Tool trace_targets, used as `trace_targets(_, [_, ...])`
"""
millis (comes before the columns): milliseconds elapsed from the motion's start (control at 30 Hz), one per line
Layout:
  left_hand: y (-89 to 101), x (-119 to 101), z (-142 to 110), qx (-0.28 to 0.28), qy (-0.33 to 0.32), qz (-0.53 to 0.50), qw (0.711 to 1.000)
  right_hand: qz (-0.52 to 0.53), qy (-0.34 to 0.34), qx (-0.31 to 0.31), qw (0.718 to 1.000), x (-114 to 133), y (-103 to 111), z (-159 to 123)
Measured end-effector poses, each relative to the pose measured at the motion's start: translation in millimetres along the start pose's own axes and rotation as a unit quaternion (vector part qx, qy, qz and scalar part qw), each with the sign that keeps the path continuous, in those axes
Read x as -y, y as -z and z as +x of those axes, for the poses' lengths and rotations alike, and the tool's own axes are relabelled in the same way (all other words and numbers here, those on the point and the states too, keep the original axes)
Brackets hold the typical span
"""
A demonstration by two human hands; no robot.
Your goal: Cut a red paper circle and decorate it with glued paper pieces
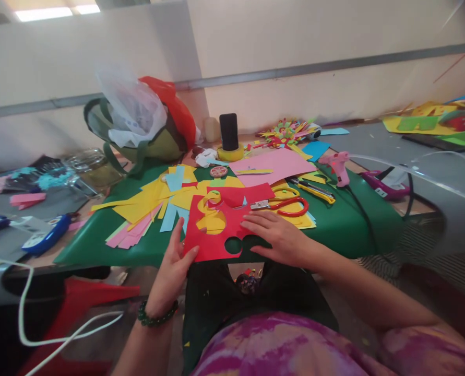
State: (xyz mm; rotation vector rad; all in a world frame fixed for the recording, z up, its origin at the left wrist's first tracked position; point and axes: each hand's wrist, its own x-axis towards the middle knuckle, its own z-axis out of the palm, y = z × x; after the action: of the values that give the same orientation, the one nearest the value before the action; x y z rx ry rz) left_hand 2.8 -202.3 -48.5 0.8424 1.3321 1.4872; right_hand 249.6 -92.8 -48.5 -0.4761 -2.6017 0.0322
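Observation:
A red sheet of paper (pixel 195 243) with round holes cut in it lies at the front of the green table cover. My left hand (pixel 175 256) grips its left edge, thumb on top and a fingertip showing through the large hole. My right hand (pixel 279 235) rests on the sheet's right side, fingers stretched out and thumb apart. Just beyond those fingers are red-handled scissors (pixel 298 204), with a yellow utility knife (pixel 317 192) farther right. Yellow paper (pixel 138 211) and a curled yellow strip (pixel 210 201) lie behind and beside the red sheet.
A pink glue gun (pixel 339 168) stands at the right, its black cord (pixel 363 214) running off the front edge. Behind are a pink sheet (pixel 275 164), a phone (pixel 228 131) on a tape roll (pixel 231 152), and a green bag (pixel 154 149). A blue stapler-like tool (pixel 46 233) lies left.

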Motion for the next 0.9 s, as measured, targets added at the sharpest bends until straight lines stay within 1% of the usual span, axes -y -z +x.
trace_targets(67, [2.7, 5.0, 1.3, 0.002, -0.043, 0.015, 0.999, -0.003, 0.003, 0.006, 1.000, 0.2, -3.0, 2.0])
trace_targets(133, [6.6, 9.6, 2.8, -0.011, -0.107, 0.057, 0.993, -0.017, -0.007, 0.007, 1.000, 1.0, -4.4, 3.0])
trace_targets(200, [10.5, 12.7, 3.3, -0.034, -0.172, 0.135, 0.975, -0.044, -0.016, 0.005, 0.999, 2.9, -4.3, 2.5])
trace_targets(233, [11.9, 13.6, 3.0, -0.045, -0.203, 0.189, 0.960, -0.060, -0.019, 0.003, 0.998, 4.2, -4.0, 1.8])
trace_targets(267, [12.6, 14.0, 2.2, -0.054, -0.234, 0.249, 0.938, -0.076, -0.021, 0.001, 0.997, 5.7, -3.6, 1.0])
trace_targets(333, [12.2, 14.1, -0.3, -0.059, -0.295, 0.373, 0.878, -0.105, -0.020, -0.001, 0.994, 9.1, -3.0, -0.8])
trace_targets(400, [9.8, 14.4, -2.8, -0.040, -0.344, 0.477, 0.808, -0.127, -0.013, -0.002, 0.992, 12.1, -2.9, -2.3])
trace_targets(433, [8.4, 14.9, -3.6, -0.023, -0.360, 0.516, 0.777, -0.137, -0.011, -0.005, 0.991, 13.1, -3.0, -2.9])
trace_targets(500, [6.3, 17.1, -3.5, 0.019, -0.374, 0.567, 0.734, -0.149, -0.009, -0.015, 0.989, 13.3, -3.7, -3.9])
trace_targets(533, [5.7, 18.5, -2.7, 0.034, -0.374, 0.583, 0.720, -0.153, -0.009, -0.022, 0.988, 12.5, -4.0, -4.4])
trace_targets(600, [4.8, 21.1, -0.8, 0.045, -0.370, 0.601, 0.708, -0.160, -0.002, -0.036, 0.987, 9.7, -4.5, -5.8])
trace_targets(667, [2.4, 22.2, -0.3, 0.035, -0.364, 0.607, 0.706, -0.163, 0.016, -0.059, 0.985, 7.1, -3.6, -6.9])
trace_targets(733, [-3.9, 21.4, -2.0, 0.027, -0.364, 0.604, 0.708, -0.162, 0.037, -0.096, 0.981, 7.4, -0.1, -7.0])
trace_targets(833, [-19.9, 18.1, -4.6, 0.050, -0.371, 0.581, 0.722, -0.153, 0.068, -0.150, 0.974, 16.5, 10.2, -4.6])
trace_targets(900, [-30.6, 15.3, -3.7, 0.061, -0.375, 0.551, 0.744, -0.137, 0.103, -0.168, 0.971, 26.1, 17.8, -2.2])
